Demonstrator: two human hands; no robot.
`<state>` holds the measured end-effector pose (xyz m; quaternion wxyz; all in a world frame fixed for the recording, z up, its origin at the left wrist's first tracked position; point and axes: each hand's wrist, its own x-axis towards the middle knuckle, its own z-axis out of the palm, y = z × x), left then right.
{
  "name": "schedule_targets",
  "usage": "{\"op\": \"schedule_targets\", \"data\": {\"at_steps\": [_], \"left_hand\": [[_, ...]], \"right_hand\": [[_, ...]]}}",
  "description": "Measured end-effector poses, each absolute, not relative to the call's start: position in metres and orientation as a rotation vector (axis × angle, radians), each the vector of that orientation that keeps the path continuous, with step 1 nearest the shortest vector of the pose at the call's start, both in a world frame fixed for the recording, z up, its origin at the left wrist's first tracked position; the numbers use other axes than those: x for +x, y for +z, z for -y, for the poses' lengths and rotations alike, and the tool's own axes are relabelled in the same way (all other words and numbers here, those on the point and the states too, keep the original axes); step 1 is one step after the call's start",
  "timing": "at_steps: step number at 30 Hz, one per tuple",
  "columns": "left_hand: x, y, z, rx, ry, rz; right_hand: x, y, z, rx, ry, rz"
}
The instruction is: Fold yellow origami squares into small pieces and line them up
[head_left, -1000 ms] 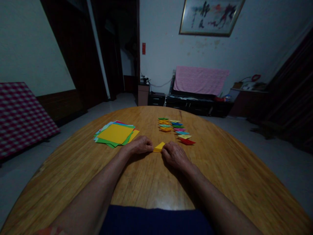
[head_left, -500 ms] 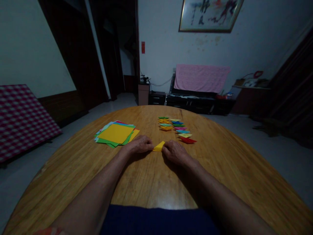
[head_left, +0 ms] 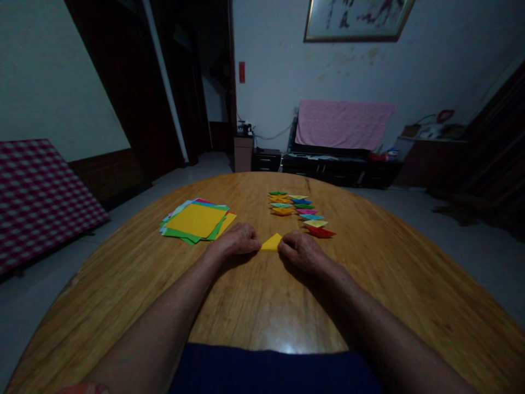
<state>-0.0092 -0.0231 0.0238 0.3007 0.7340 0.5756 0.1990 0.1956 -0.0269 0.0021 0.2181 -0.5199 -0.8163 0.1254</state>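
Observation:
A folded piece of yellow paper (head_left: 270, 243), triangular with its point facing away from me, lies on the wooden table between my hands. My left hand (head_left: 241, 239) pinches its left corner with curled fingers. At the opposite corner, my right hand (head_left: 301, 250) grips the paper, its fingers also curled. Beyond my right hand, folded paper boats in several colours stand in two rows, with a red boat (head_left: 321, 232) nearest and an orange boat (head_left: 283, 212) in the left row. To the left is a stack of coloured square sheets (head_left: 196, 220), yellow on top.
The round wooden table (head_left: 246, 306) spreads around my arms. Past its far edge stands a low black cabinet (head_left: 328, 169) below a pink cloth (head_left: 344, 125). A red checked cloth (head_left: 45, 202) hangs at the left.
The view has shifted slightly, so the table things sit a little to the right. More of the yellow triangle shows between my hands, which still hold its corners.

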Motion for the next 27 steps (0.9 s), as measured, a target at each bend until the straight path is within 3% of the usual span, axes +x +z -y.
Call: {"op": "schedule_targets", "data": {"at_steps": [27], "left_hand": [[-0.008, 0.034, 0.018, 2.172, 0.117, -1.661]], "right_hand": [[0.198, 0.002, 0.016, -1.554, 0.263, 2.281]]}}
